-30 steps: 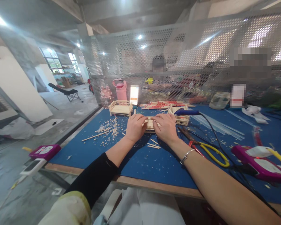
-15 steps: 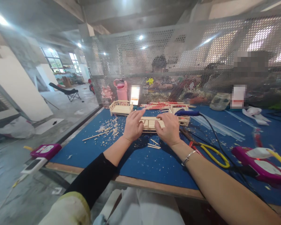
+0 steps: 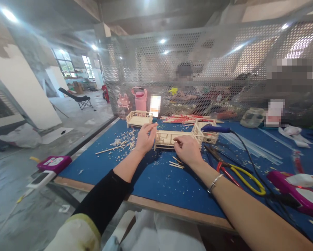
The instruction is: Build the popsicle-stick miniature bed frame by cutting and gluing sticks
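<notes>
A long miniature piece of furniture built from thin wooden sticks (image 3: 166, 140), with low railings, stands on the blue table mat between my hands. My left hand (image 3: 146, 138) is at its left end, thumb and fingers pinched together at the corner; whatever is between them is too small to make out. My right hand (image 3: 189, 148) has its fingers curled in a pinch at the front side of the model, and its fingertips partly hide what they hold. Short wooden sticks (image 3: 176, 165) lie on the mat just in front of the model.
Behind stand a second stick model (image 3: 139, 120) and red-tipped sticks (image 3: 182, 119). A blue-handled corded tool (image 3: 216, 129), yellow-and-red-handled pliers (image 3: 247, 177), clear glue sticks (image 3: 250, 148) and a purple device (image 3: 297, 191) lie right. Wood scraps (image 3: 122, 143) lie left. A perforated screen (image 3: 146, 69) borders the back; people sit beyond.
My hands have gone from lying spread over the model's top to pinching at its left end and front side. More of its railing shows. The view has shifted slightly left.
</notes>
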`<state>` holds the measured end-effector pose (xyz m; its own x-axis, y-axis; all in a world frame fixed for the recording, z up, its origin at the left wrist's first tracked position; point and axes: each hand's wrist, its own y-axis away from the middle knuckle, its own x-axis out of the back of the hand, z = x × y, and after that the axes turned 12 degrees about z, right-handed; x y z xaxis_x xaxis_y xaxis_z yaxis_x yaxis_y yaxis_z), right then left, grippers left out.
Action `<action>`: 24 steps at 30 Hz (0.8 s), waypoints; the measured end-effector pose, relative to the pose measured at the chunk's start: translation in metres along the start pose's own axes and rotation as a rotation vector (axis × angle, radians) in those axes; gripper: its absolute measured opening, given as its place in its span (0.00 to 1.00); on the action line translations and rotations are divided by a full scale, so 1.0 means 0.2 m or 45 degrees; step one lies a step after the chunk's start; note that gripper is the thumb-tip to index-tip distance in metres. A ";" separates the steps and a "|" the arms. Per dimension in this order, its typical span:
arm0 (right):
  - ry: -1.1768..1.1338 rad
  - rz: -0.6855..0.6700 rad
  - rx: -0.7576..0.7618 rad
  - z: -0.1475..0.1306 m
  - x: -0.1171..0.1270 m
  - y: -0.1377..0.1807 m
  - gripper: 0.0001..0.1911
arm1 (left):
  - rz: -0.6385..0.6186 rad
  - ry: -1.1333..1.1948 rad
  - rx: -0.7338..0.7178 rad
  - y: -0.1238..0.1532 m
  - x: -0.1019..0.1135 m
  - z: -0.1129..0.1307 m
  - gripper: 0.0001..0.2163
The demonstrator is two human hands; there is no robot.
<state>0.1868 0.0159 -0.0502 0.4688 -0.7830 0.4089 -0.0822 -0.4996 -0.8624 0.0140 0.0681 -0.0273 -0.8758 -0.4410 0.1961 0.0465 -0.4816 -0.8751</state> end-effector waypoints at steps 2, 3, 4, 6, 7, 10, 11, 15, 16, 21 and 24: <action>0.017 0.014 -0.012 -0.01 0.00 0.00 0.10 | -0.041 -0.004 -0.045 0.00 0.00 0.01 0.10; 0.032 0.021 -0.015 -0.02 -0.01 0.01 0.10 | -0.064 -0.005 -0.053 0.01 0.00 0.01 0.09; 0.052 0.026 -0.018 -0.03 -0.01 0.01 0.10 | -0.083 -0.004 -0.056 0.01 0.00 0.01 0.09; 0.090 0.027 -0.034 -0.05 -0.01 0.01 0.10 | -0.108 0.001 -0.054 0.01 0.00 0.01 0.08; 0.105 0.017 -0.050 -0.05 -0.01 0.01 0.10 | -0.112 0.002 -0.050 0.01 0.00 0.01 0.08; 0.124 -0.045 -0.116 -0.07 -0.01 0.01 0.10 | -0.113 -0.005 -0.038 0.01 0.00 0.01 0.08; 0.127 -0.073 -0.137 -0.07 -0.01 0.01 0.11 | -0.115 -0.007 -0.035 0.01 0.00 0.01 0.08; 0.157 -0.176 -0.181 -0.09 -0.01 -0.01 0.12 | -0.114 -0.014 -0.019 0.01 0.00 0.02 0.08; 0.166 -0.198 -0.182 -0.09 0.00 -0.02 0.12 | -0.111 -0.018 -0.015 0.01 0.00 0.02 0.08; 0.191 -0.263 -0.172 -0.11 0.01 -0.03 0.14 | -0.121 -0.024 0.001 0.01 0.01 0.01 0.08; 0.187 -0.265 -0.187 -0.11 0.01 -0.03 0.14 | -0.130 -0.030 0.009 0.01 0.01 0.01 0.08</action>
<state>0.1693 0.0089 -0.0378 0.3574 -0.6980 0.6206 -0.1293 -0.6950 -0.7073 0.0146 0.0642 -0.0282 -0.8647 -0.4068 0.2946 -0.0390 -0.5303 -0.8469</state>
